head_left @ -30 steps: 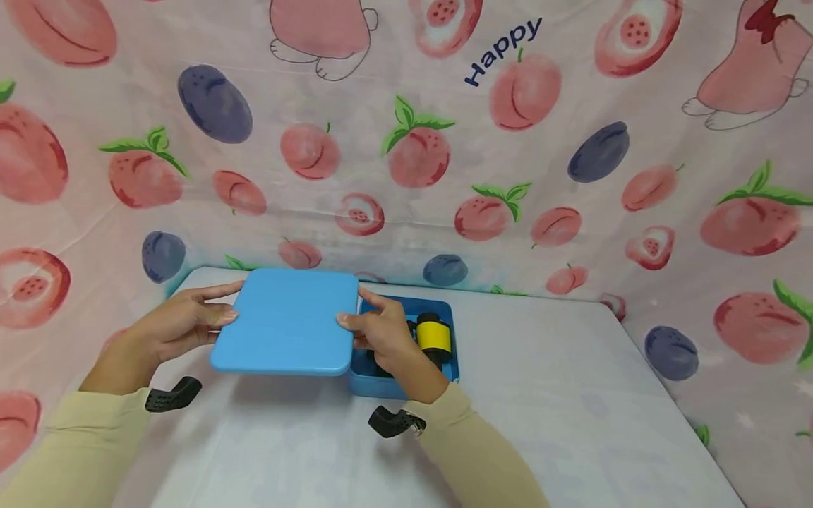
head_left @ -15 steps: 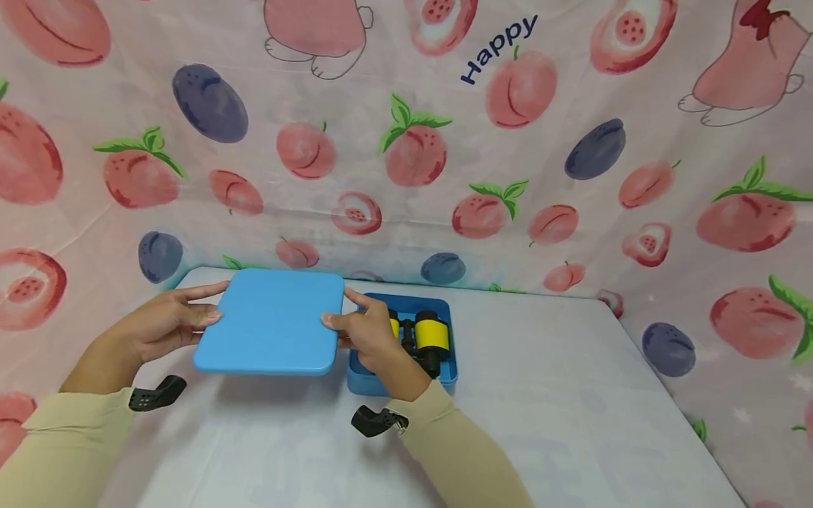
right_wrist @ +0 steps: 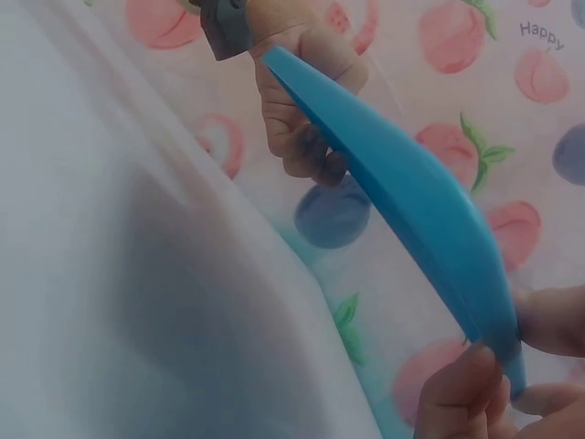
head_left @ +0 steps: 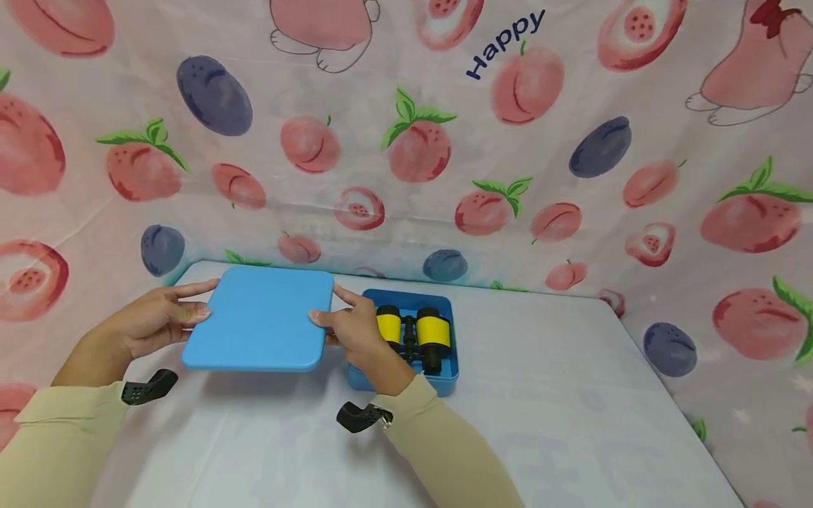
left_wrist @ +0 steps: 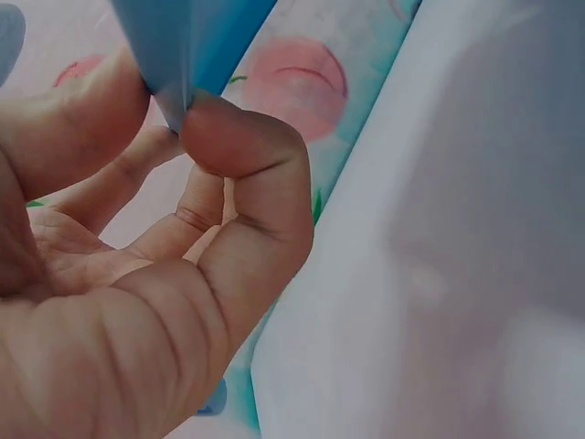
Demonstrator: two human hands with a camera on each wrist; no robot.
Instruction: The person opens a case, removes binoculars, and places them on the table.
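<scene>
A flat blue lid (head_left: 260, 321) with rounded corners is held above the table, its shadow showing below. My left hand (head_left: 149, 321) pinches its left edge, thumb on top and fingers beneath; the left wrist view shows the lid's corner between thumb and fingertip (left_wrist: 228, 137). On the opposite edge my right hand (head_left: 362, 335) grips the lid the same way. Just right of that hand stands a blue box (head_left: 447, 384) without its cover. Inside lie yellow and black binoculars (head_left: 433, 331), their lower left part hidden behind my right hand and wrist.
The box and lid are over a white-covered table (head_left: 559, 395). A fruit-patterned cloth (head_left: 394, 233) hangs behind it and along both sides. Black wrist mounts (head_left: 149, 387) are strapped at both cuffs.
Both hands have moved left with the lid, away from the box. More of the box and both yellow barrels of the binoculars now show.
</scene>
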